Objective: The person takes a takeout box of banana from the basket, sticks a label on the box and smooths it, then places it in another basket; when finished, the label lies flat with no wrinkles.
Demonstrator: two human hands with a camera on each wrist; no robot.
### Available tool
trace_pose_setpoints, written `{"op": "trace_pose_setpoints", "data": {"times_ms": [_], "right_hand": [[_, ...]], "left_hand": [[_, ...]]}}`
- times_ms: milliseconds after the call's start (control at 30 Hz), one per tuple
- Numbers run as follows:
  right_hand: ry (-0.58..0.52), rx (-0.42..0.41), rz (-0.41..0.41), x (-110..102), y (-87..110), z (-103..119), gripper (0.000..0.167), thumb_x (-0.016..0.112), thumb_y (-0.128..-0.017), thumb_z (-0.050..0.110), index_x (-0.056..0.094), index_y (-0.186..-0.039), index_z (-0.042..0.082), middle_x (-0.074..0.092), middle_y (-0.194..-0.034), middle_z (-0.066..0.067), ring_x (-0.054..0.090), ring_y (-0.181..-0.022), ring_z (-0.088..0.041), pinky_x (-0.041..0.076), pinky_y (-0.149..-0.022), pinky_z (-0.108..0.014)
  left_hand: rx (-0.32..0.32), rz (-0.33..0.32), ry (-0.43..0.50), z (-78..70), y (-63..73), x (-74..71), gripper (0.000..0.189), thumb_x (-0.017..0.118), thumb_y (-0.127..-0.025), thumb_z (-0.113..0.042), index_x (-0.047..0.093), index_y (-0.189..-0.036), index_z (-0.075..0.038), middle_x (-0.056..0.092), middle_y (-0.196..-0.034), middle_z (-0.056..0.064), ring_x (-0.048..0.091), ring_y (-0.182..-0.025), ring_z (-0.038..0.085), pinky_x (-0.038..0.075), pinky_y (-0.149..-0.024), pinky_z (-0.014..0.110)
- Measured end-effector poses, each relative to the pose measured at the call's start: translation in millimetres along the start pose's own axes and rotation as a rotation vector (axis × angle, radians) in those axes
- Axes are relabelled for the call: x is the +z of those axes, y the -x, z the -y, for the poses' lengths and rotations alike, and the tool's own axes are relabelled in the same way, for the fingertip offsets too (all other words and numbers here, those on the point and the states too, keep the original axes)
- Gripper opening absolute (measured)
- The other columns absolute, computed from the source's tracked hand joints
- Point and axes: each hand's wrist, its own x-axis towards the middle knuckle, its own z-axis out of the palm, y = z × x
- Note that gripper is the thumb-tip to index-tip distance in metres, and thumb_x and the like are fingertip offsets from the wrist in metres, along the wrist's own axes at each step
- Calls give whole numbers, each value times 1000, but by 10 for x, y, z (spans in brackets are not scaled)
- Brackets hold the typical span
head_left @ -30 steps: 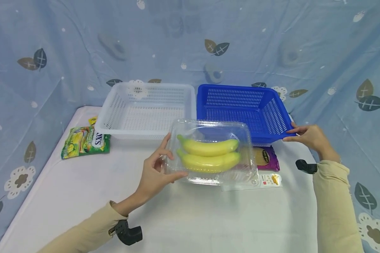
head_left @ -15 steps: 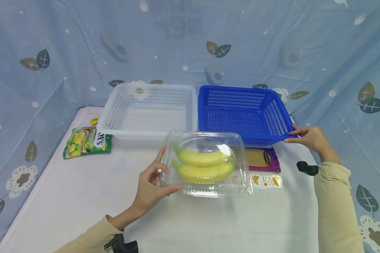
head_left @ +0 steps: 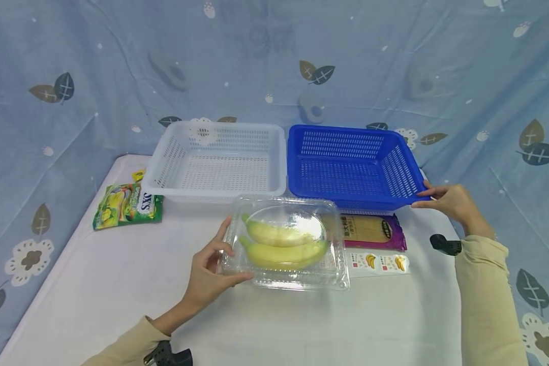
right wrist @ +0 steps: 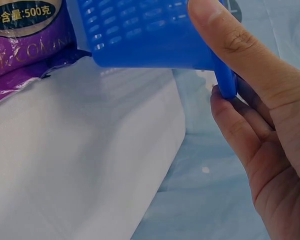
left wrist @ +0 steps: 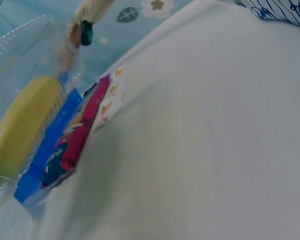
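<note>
A clear plastic clamshell box (head_left: 297,282) with two yellow bananas (head_left: 285,254) inside is held above the table in the head view. My left hand (head_left: 206,277) grips its left end, thumb along the near edge. In the left wrist view the box (left wrist: 40,37) and one banana (left wrist: 27,117) fill the left side. At the far right, my right hand (head_left: 457,206) pinches the near right corner of the blue basket (head_left: 343,201). The right wrist view shows the basket's rim (right wrist: 225,80) between thumb and fingers.
A white basket (head_left: 215,193) stands left of the blue one. A purple pasta packet (head_left: 370,231) and a strip of banana-print labels (head_left: 379,263) lie in front of the blue basket. A green snack bag (head_left: 125,206) lies at the left, partly behind the white basket's corner.
My left hand has brought the banana box towards me and to the left, uncovering more of the pasta packet and label strip. My right hand stays on the blue basket's corner.
</note>
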Motion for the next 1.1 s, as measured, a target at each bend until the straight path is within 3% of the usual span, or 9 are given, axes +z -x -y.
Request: {"op": "trace_pose_setpoints", "data": {"times_ms": [533,800,1100], "right_hand": [[8,-3,-18,20,-3,-7,75,78,-77,45,58,-121,-12,26,-147,-22,25,-131,-56,25,-99,-72],[14,-10,-14,6,-13,-28,82,78,-75,52,57,-121,-13,27,-147,-23,25,-130,-57,25,-98,-72],[26,-8,-18,10,8,-5,83,79,-73,52,58,-120,-13,27,-146,-24,26,-130,-57,28,-98,-70]], "left_hand": [[1,-15,-49,54,108,-228,50,81,-53,23,49,-87,6,23,-154,22,52,-124,31,53,-80,42],[-12,-35,-57,85,154,-333,50,82,-53,22,48,-87,7,22,-154,23,50,-125,23,54,-80,39],[-28,-52,-60,104,269,-629,49,81,-54,23,51,-87,3,23,-154,22,44,-131,23,57,-75,28]]}}
